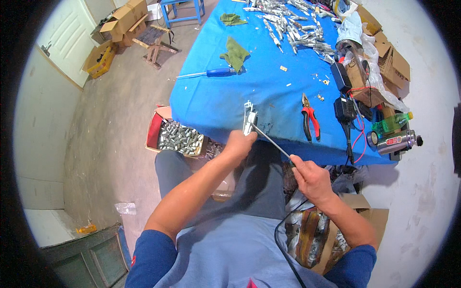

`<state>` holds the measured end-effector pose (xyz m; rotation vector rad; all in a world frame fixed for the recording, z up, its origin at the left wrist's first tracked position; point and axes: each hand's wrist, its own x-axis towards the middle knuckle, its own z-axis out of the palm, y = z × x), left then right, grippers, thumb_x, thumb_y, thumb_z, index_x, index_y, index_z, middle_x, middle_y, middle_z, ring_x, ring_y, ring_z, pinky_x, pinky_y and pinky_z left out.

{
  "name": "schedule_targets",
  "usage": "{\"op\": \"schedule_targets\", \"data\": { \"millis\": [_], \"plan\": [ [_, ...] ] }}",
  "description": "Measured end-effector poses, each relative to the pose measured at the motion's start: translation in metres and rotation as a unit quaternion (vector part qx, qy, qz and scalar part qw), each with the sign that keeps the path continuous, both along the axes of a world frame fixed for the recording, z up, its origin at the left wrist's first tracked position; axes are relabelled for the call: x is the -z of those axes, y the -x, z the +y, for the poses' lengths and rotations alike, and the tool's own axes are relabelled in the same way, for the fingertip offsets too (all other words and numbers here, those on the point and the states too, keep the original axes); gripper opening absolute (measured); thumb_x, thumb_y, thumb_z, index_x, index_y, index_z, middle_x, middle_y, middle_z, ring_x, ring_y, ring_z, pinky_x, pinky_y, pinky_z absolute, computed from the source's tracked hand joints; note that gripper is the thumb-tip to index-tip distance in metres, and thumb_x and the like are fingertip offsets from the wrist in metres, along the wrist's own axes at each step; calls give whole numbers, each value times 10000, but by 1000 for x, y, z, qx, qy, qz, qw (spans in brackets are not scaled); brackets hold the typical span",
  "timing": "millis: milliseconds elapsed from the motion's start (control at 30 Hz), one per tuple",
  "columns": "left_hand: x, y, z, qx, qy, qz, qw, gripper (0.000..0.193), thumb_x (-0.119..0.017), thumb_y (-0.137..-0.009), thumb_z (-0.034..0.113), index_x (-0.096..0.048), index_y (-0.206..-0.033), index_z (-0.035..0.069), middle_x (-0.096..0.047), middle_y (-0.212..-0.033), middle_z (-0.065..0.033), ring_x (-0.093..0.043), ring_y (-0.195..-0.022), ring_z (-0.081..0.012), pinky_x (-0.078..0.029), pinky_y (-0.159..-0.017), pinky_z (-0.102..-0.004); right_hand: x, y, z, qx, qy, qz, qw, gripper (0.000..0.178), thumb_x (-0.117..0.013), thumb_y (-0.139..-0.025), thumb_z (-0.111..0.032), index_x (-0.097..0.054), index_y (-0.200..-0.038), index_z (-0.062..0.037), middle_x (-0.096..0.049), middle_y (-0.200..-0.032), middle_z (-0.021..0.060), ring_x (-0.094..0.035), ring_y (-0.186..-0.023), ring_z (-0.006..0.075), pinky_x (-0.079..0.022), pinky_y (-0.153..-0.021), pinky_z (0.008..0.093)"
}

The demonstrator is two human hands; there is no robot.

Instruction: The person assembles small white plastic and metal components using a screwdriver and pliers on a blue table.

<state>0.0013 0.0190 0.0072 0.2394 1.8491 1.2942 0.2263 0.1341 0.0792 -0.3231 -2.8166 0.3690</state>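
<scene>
A bare grey concrete floor [110, 120] spreads away from the left hand, dusty and stained. Beyond it on that side stand pale walls [38, 139] and a white panelled door [67, 33]. Ahead of both hands a worktop draped in blue cloth [249, 91] takes up the middle. Farther off, past its far edge, a blue stool [181, 10] stands on the floor, with a small wooden stool [156, 45] and open cardboard boxes [122, 19] beside it. On the right hand's side the wall [427, 182] is whitish and scuffed. The light is even and soft.
</scene>
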Motion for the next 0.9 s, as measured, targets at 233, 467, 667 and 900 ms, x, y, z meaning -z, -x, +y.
{"op": "schedule_targets", "data": {
  "millis": [233, 467, 667, 900],
  "plan": [
    [14, -3, -3, -15, -27, -6, 1000, 391, -664, -885, 332, -590, -730, -19, -538, -617, -51, -479, -532, -158, -368, -495, -371, -37, -2, 10, 208, 527, -56, 822, 392, -629, -946, -235, -602, -1258, 0, -594, -766, 28, -520, -608, 84, -455, -563, 272],
    [17, -15, 2, -16, -41, 89, 995, 395, -662, -889, 343, -639, -807, -43, -614, -670, -124, -573, -597, -210, -417, -556, -389, 26, 48, -1, 202, 542, 89, 811, 405, -761, -831, -260, -639, -1082, 35, -621, -772, 14, -544, -666, 77, -466, -612, 260],
    [3, -27, -8, 29, -76, 151, 985, 486, -626, -910, 406, -668, -904, -79, -643, -720, -82, -564, -681, -137, -461, -597, -360, 60, 114, -21, 143, 620, 160, 755, 381, -719, -844, -201, -613, -1118, 41, -644, -970, 58, -567, -849, 102, -486, -754, 276],
    [-24, -32, -35, 123, -56, 187, 973, 476, -633, -869, 401, -666, -929, -70, -673, -760, -121, -618, -721, -168, -491, -664, -366, 45, 118, -19, 50, 682, 125, 719, 385, -680, -835, -128, -589, -1166, 48, -632, -1027, 64, -578, -919, 118, -482, -831, 275]
  ]
}}
